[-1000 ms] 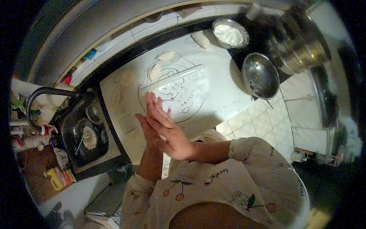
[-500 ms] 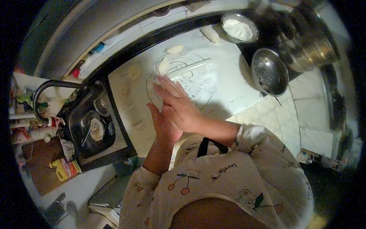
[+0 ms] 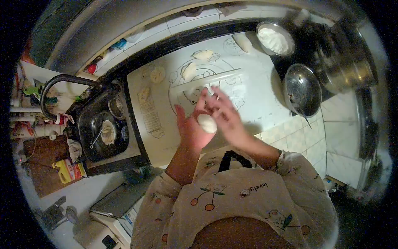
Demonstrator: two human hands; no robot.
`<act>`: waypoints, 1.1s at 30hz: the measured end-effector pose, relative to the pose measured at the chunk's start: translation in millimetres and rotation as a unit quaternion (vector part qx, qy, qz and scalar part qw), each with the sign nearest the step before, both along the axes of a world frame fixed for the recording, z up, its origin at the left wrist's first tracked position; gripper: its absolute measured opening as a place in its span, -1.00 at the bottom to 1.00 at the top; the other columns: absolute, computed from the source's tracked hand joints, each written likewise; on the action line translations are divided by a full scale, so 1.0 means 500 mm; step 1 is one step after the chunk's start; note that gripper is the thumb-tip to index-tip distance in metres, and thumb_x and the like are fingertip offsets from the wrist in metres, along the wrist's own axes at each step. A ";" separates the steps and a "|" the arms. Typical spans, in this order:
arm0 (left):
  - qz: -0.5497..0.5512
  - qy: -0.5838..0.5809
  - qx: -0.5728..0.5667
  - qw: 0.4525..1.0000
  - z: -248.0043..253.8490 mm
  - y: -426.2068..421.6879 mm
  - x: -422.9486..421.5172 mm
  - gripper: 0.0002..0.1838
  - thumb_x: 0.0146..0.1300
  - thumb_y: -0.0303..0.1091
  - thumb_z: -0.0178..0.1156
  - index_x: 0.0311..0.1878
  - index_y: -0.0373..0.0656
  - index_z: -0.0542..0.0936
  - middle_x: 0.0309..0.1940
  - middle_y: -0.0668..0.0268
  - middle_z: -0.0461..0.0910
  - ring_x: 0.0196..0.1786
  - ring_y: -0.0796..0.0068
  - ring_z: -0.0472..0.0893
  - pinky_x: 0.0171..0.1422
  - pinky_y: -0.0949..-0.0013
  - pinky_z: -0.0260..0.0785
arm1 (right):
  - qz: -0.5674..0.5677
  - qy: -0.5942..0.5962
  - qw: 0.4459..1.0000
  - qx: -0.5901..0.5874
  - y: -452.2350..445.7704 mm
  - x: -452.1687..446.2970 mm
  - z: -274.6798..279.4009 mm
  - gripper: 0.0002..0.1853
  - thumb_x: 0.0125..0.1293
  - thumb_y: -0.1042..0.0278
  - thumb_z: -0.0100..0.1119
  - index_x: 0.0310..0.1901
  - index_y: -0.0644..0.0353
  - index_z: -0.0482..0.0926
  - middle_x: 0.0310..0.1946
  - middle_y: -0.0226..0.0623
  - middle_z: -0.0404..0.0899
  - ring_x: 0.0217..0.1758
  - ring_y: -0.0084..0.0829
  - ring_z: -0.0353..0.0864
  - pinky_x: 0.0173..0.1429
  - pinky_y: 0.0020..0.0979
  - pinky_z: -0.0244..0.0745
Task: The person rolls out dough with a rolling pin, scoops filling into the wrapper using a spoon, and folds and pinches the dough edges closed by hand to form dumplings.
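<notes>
A smooth white dough ball (image 3: pixel 207 123) rests on the upturned palm of my left hand (image 3: pixel 193 130), whose thumb and fingers are stretched out. Just to its right, my right hand (image 3: pixel 227 114) is lifted off the ball with its fingers extended, partly blurred by motion. Both hands are above a pale printed mat (image 3: pixel 257 99). Pieces of dough (image 3: pixel 203 54) lie on the mat beyond my fingers, including a longer piece (image 3: pixel 189 72) and a dough roll (image 3: pixel 241 42) near the back edge. A flattened round piece (image 3: pixel 157 74) lies at the mat's left.
At the back right stands a metal bowl of white flour (image 3: pixel 275 39), with a second metal bowl (image 3: pixel 302 90) nearer me. Large metal pots (image 3: pixel 346 58) stand behind it. A black sink (image 3: pixel 93 145) with a tap (image 3: pixel 62 77) and dishes in it is at left.
My hands were pressed together palm to palm; now they have come apart, the right one moving off to the right. The dough ball has come into sight on my left palm. The camera view has shifted slightly.
</notes>
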State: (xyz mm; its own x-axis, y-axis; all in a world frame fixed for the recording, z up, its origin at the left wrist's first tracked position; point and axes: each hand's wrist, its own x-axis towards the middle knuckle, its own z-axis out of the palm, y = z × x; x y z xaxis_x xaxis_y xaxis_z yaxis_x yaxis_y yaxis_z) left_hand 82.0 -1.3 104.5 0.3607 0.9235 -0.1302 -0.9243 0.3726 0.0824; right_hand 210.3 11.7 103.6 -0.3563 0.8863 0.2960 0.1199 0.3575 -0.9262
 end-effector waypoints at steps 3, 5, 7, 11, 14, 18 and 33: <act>0.013 0.067 -0.017 0.998 -0.030 0.004 0.010 -0.05 0.15 0.50 -0.38 0.38 -0.08 0.14 0.30 0.09 0.20 0.34 0.17 0.18 0.42 0.03 -0.10 | -0.018 -0.083 0.995 0.044 -0.031 -0.001 0.004 -0.70 0.22 0.32 0.11 -0.01 0.18 0.50 0.13 -0.02 0.35 0.26 -0.09 0.28 0.29 -0.21 0.19; 0.027 0.146 -0.050 0.988 -0.065 0.004 0.003 -0.13 0.21 0.43 -0.36 0.33 -0.13 0.22 0.22 0.07 0.31 0.28 0.17 0.28 0.39 0.06 0.01 | -0.019 -0.048 0.999 -0.008 -0.034 0.002 -0.022 -0.72 0.21 0.30 0.15 -0.07 0.20 0.52 0.01 -0.05 0.47 0.13 -0.11 0.42 0.22 -0.21 0.28; 0.039 0.255 -0.090 0.962 -0.107 0.005 -0.022 -0.20 0.31 0.34 -0.43 0.26 -0.19 0.29 0.15 0.04 0.37 0.24 0.16 0.32 0.36 0.16 0.08 | -0.048 0.024 0.989 -0.135 -0.035 0.001 -0.048 -0.73 0.17 0.30 0.21 -0.12 0.22 0.54 -0.23 -0.12 0.58 -0.16 -0.14 0.56 0.03 -0.24 0.42; 0.162 0.771 0.077 0.612 -0.163 0.004 -0.032 -0.47 0.35 -0.03 -0.07 0.18 -0.28 0.34 0.08 0.04 0.43 0.15 0.11 0.40 0.31 0.13 0.15 | -0.047 -0.009 0.963 -0.265 -0.022 0.016 -0.181 -0.74 0.12 0.35 0.24 -0.13 0.18 0.56 -0.28 -0.14 0.60 -0.26 -0.13 0.59 -0.06 -0.26 0.47; 0.066 0.881 0.277 0.378 -0.144 0.012 -0.006 -0.39 0.18 -0.19 0.12 0.26 -0.29 0.27 0.26 0.00 0.23 0.34 0.00 0.18 0.43 0.03 -0.11 | 0.011 -0.100 0.973 -0.209 0.004 0.036 -0.188 -0.75 0.09 0.38 0.20 -0.14 0.14 0.58 -0.18 -0.09 0.58 -0.11 -0.12 0.56 0.03 -0.22 0.44; -0.040 0.922 0.314 0.225 -0.204 0.051 0.044 -0.18 0.09 -0.07 0.19 0.35 -0.25 0.13 0.40 -0.03 -0.03 0.45 -0.03 -0.07 0.46 -0.11 -0.28 | -0.085 -0.130 0.983 -0.095 -0.006 0.078 -0.172 -0.72 0.13 0.44 0.10 -0.08 0.20 0.54 -0.07 -0.04 0.52 0.02 -0.05 0.48 0.14 -0.22 0.36; -0.207 0.932 0.288 0.074 -0.171 0.079 0.116 -0.10 0.01 -0.10 0.20 0.40 -0.15 0.04 0.42 -0.08 -0.16 0.46 -0.11 -0.19 0.43 -0.21 -0.38 | -0.127 -0.030 0.991 -0.037 -0.021 0.288 -0.168 -0.81 0.26 0.42 0.08 -0.11 0.24 0.51 -0.21 -0.09 0.53 -0.14 -0.10 0.54 -0.07 -0.21 0.46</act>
State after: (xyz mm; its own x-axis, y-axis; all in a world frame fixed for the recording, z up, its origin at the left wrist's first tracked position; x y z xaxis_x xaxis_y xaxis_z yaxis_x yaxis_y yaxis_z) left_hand 139.8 38.4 19.1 0.2253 0.9294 -0.2923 0.9737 -0.2250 0.0349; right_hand 354.5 1.0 19.6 -0.1341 0.9679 0.2126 0.2531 0.2409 -0.9370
